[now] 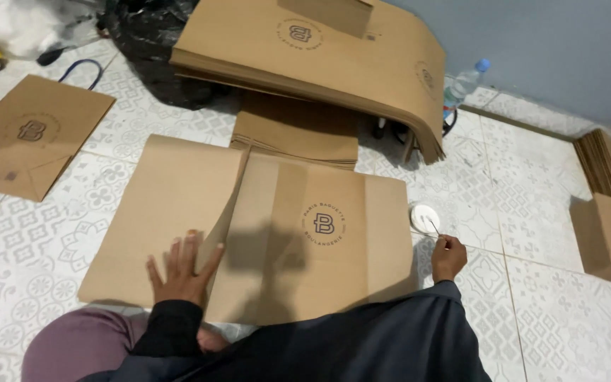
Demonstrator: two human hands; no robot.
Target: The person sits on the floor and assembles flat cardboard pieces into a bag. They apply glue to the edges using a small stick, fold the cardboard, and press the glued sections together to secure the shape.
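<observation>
The flat kraft paper bag (312, 237), printed side up on the patterned tile floor (546, 311), serves as the landmark here: it lies directly in front of the person's knees, its folded side panel raised slightly along the left crease. The left hand (180, 272) rests with fingers spread and flat on the near left part of that bag, over the crease, not closed around anything; the pressure looks meant to keep the sheet from sliding or springing open. The right hand (448, 256) is just off the bag's right edge, fingers pinched shut on a thin stick (433, 228) whose tip reaches toward a small white round dish (423, 216) sitting on the tiles just beside the bag's upper right corner, probably placed there to be within easy reach. Beyond the bag's far edge lies a short stack of brown sheets (298, 131), and behind that a large curved pile of printed blanks (334, 56) droops over something hidden. A finished bag (30, 141) lies well to the left of the landmark bag, a clear bottle (463, 85) stands far to its upper right, and a small brown box (606, 237) with more sheets behind it sits well to the right. Open tile shows to the right of the bag between dish and box, and a narrower strip to the left; the near edge is crowded by the person's dark sleeves and lap.
</observation>
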